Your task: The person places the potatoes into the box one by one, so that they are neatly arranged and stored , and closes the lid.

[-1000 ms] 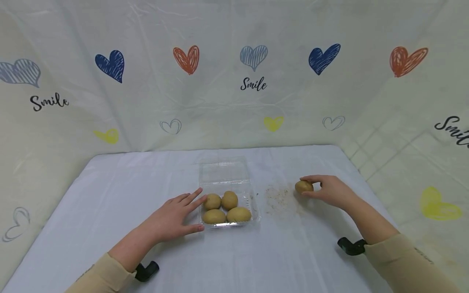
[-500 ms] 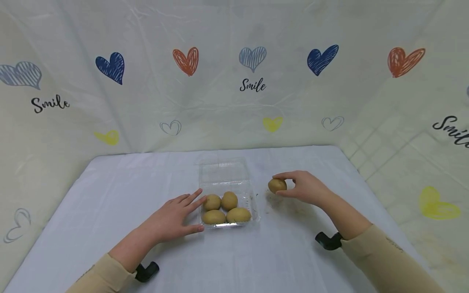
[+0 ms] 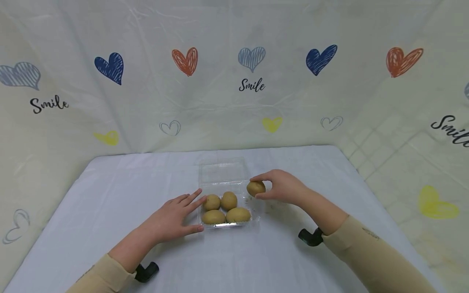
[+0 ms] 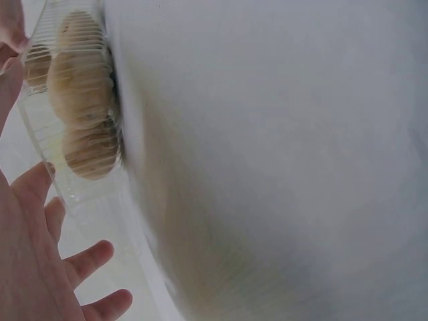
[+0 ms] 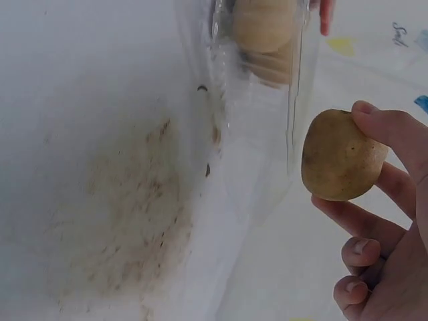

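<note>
A clear plastic clamshell box [image 3: 223, 173] lies with its lid folded back on the white table. Several potatoes [image 3: 238, 215] sit in its base. My right hand [image 3: 287, 188] pinches another potato [image 3: 256, 188] between thumb and fingers, raised by the box's right rim; in the right wrist view that potato [image 5: 342, 157] hangs beside the box wall. On the box's left side, my left hand [image 3: 172, 217] rests with fingers spread and straight, fingertips at the rim. The left wrist view shows potatoes [image 4: 80, 87] through the ribbed wall, near the left fingers [image 4: 90, 263].
Brown dirt crumbs [image 5: 157, 194] are scattered on the white tablecloth [image 3: 293, 252] right of the box. A pale backdrop [image 3: 216, 93] printed with hearts stands behind the table. A black wrist camera mount [image 3: 310, 237] sits under the right sleeve.
My right hand has carried the potato leftward, from the table's right side over the dirt crumbs to the box's right rim. The left hand has stayed in place.
</note>
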Tool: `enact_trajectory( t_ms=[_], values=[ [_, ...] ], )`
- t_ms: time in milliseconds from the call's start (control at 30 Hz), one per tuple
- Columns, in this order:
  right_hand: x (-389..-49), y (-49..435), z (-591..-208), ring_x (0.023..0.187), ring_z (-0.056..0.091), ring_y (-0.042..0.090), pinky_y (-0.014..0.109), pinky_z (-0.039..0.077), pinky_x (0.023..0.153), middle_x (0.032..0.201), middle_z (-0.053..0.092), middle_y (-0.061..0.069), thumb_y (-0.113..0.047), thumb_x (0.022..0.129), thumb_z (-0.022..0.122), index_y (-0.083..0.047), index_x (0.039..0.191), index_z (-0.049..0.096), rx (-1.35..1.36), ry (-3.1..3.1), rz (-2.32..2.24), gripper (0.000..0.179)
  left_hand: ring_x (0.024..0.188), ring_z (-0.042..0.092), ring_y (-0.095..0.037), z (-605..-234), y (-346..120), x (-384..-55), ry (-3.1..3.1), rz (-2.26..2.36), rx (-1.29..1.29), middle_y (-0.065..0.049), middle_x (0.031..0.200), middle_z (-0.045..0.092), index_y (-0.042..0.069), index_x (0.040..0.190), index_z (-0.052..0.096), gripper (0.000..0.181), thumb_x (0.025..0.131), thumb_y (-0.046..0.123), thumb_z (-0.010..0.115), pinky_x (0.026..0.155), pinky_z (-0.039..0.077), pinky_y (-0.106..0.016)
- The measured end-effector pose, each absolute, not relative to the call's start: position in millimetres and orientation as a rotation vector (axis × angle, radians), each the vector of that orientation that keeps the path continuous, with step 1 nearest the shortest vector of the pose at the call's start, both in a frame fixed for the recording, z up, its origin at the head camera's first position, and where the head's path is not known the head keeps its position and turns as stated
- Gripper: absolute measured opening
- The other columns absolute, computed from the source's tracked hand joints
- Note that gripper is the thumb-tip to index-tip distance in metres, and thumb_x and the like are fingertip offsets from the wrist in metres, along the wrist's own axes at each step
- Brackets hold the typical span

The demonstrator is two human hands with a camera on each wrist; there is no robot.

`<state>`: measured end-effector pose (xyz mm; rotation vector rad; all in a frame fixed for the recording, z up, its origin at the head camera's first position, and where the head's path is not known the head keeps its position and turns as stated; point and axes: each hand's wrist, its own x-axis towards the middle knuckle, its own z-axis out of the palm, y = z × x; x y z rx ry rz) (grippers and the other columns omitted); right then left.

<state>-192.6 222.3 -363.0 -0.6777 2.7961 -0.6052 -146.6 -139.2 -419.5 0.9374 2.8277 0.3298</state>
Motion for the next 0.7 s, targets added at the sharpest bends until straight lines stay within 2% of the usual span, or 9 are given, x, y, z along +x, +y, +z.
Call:
enact_trajectory(
  t_ms=[367,700],
  values=[
    [-191,194,-365,0.110,0.064,0.020,0.038,0.050,0.094,0.121,0.070,-0.007,-0.031,0.083,0.080,-0.023,0.126,0.071,-0.904,2.833,-0.389,0.045,0.145,0.030,-0.031,-423,-139,-148,2.837,0.336,0.935,0.008,0.166,0.012,0.035,0.159,0.022,0.085,0.089,0.072,0.052,0.110,0.031,-0.058],
    [-186,171,-372,0.096,0.064,0.020,0.041,0.049,0.090,0.107,0.073,-0.004,-0.032,0.082,0.079,-0.024,0.121,0.072,-0.951,2.902,-0.061,0.041,0.145,0.030,-0.030,-424,-140,-148,2.837,0.333,0.948,0.007,0.166,0.013,0.035,0.159,0.021,0.086,0.088,0.072,0.052,0.110,0.032,-0.058]
  ],
)
